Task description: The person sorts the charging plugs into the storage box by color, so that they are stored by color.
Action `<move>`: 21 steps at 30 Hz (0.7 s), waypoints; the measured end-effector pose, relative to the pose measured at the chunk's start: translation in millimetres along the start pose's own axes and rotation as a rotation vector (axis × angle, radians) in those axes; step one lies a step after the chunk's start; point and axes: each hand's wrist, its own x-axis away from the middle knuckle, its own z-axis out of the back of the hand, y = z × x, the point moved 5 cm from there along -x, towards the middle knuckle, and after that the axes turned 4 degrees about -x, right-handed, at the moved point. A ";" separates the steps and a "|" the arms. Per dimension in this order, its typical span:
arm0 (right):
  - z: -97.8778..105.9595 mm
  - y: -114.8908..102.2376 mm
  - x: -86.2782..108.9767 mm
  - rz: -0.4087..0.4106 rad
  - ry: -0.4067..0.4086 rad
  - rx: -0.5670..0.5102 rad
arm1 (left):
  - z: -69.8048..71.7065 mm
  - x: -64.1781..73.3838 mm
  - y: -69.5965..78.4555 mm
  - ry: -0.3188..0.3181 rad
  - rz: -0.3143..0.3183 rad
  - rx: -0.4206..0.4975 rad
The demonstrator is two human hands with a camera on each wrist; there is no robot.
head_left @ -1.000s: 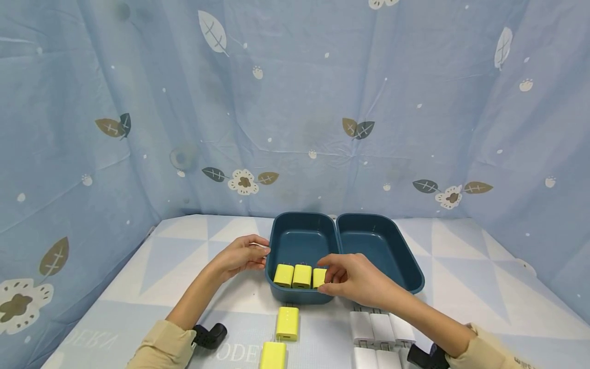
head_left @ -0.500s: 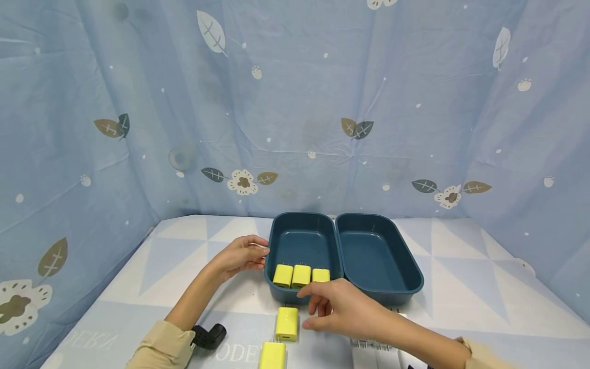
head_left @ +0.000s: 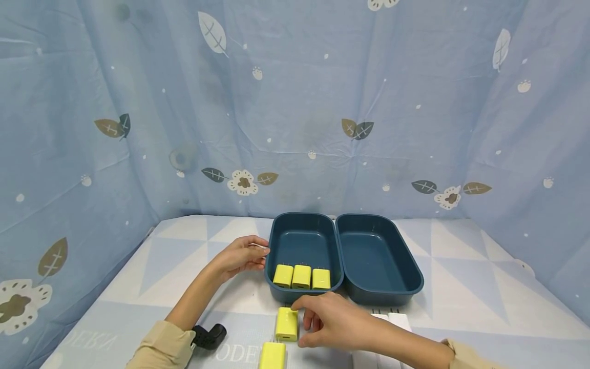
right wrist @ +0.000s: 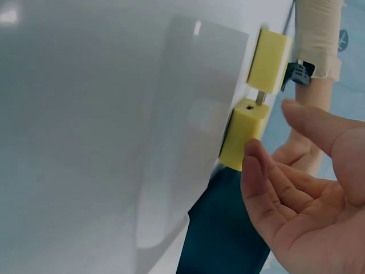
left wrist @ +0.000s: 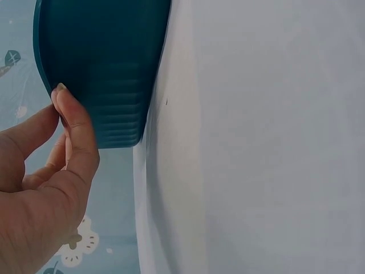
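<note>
My left hand is at the left side of a dark blue rectangular box, thumb and fingertips at its rim; in the left wrist view this hand pinches the box edge. Three yellow charger plugs stand in a row inside the box's near end. My right hand hovers at another yellow charger plug on the table. Its index fingertip overlaps that plug's upper corner; contact is unclear. The thumb is apart from it in the right wrist view, where the plug shows beside the fingers.
A second dark blue box stands against the first on its right. Nearer me lies one more yellow charger plug. White charger plugs lie partly hidden under my right forearm. A patterned blue curtain hangs behind the table.
My right hand has let go of the third yellow charger plug inside the box. It has moved toward me and left, to the plug on the table. The left hand stays put.
</note>
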 end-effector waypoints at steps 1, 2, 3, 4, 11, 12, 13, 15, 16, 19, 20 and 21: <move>-0.5 0.3 -0.7 -0.002 0.000 0.006 | 0.1 -0.1 -0.2 0.000 0.000 0.000; -0.9 0.7 -1.4 -0.004 -0.001 0.009 | 0.3 -0.1 -0.3 -0.001 0.000 0.001; -1.1 1.1 -2.0 -0.005 -0.003 0.014 | 0.4 -0.1 -0.5 0.000 0.000 0.000; -1.6 1.1 -2.8 -0.006 -0.004 0.019 | 0.6 -0.1 -0.6 0.000 0.000 -0.001; -3.9 1.2 -9.1 -0.010 -0.006 0.055 | 0.9 0.5 -0.7 0.018 0.011 -0.011; -4.1 1.3 -9.9 -0.013 -0.008 0.062 | 0.9 0.4 -0.8 0.021 0.013 -0.011; -4.5 1.2 -10.5 -0.015 -0.009 0.073 | 1.0 0.0 -1.1 0.024 0.016 -0.011; -5.3 1.0 -11.9 -0.019 -0.010 0.098 | 1.2 -0.3 -1.0 0.031 0.022 -0.008; -5.8 0.8 -12.6 -0.022 -0.011 0.111 | 1.4 -0.5 -1.0 0.034 0.025 -0.008; -7.4 0.5 -14.4 -0.033 -0.006 0.143 | 1.7 -0.6 -0.2 0.037 0.030 -0.010; -7.9 0.6 -14.9 -0.038 -0.002 0.150 | 1.7 -0.3 0.4 0.036 0.030 -0.009; -8.5 0.7 -15.4 -0.044 0.000 0.156 | 1.7 -0.2 0.8 0.034 0.029 -0.008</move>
